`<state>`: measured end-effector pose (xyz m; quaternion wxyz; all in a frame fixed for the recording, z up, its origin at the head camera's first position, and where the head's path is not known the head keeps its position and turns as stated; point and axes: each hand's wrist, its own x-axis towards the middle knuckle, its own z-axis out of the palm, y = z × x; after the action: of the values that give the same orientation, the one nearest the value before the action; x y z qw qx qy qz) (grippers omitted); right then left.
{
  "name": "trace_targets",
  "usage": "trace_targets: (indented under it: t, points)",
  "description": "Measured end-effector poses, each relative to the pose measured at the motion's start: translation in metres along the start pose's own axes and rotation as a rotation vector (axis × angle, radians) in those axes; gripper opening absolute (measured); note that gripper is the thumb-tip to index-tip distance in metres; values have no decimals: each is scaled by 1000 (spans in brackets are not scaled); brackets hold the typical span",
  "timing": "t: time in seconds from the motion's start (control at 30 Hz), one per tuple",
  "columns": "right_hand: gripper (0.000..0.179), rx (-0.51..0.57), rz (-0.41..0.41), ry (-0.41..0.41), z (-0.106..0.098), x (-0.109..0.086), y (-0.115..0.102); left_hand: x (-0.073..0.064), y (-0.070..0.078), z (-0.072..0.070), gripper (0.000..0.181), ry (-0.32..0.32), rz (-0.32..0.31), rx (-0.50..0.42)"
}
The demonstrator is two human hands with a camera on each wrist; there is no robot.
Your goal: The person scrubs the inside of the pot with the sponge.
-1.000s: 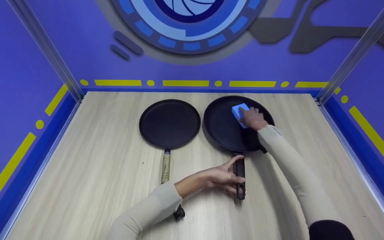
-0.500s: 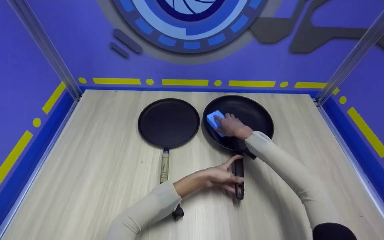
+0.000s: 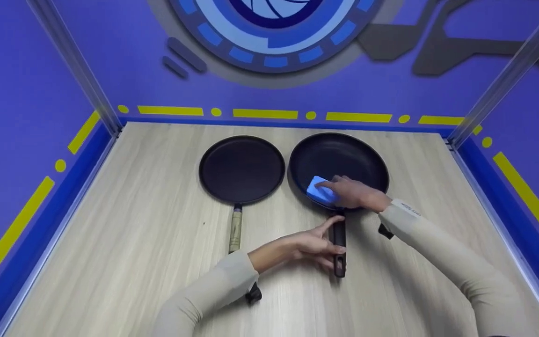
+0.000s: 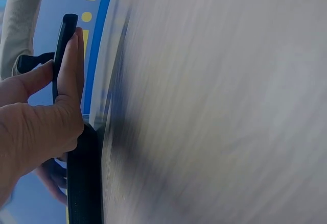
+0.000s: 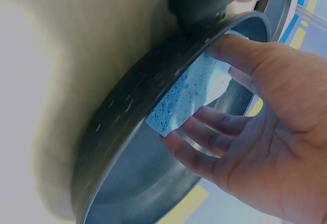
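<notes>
A black frying pan (image 3: 339,152) sits at the back right of the table, its handle toward me. My left hand (image 3: 310,245) grips that black handle (image 3: 339,234), thumb on one side and fingers on the other, as the left wrist view confirms. Inside the pan, at the near-left part of its rim, my right hand (image 3: 356,192) holds a light blue sponge (image 3: 318,189). In the right wrist view the thumb lies on one side of the sponge (image 5: 189,94) and fingertips touch its other side, with the sponge against the pan's inner wall (image 5: 219,40).
Just left of the frying pan lies a flat black griddle pan (image 3: 241,168) with a wood-coloured handle (image 3: 235,229), whose end my left sleeve (image 3: 225,281) covers. Purple-blue panels (image 3: 105,42) wall the wooden table (image 3: 157,196) at the back and both sides.
My right hand has carried the sponge from the pan's upper middle to its left side, then down to the near rim. My left hand stays on the handle, and the pans keep their places.
</notes>
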<state>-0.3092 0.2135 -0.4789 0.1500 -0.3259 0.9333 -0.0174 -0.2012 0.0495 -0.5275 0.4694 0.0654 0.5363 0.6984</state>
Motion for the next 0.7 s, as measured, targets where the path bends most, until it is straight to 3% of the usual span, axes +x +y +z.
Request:
trace_targets:
  t: [0.27,0.43,0.7]
  points:
    - [60,-58,-19,1,-3,-24,20,0,-4,0,83,-11,-1,-13]
    - [59,-107,-12,43,-7,-32,31,-2,-2,-1,84,-25,1,-10]
    - [61,-77,19,138,-18,-47,47,0,-1,-1,82,-12,8,2]
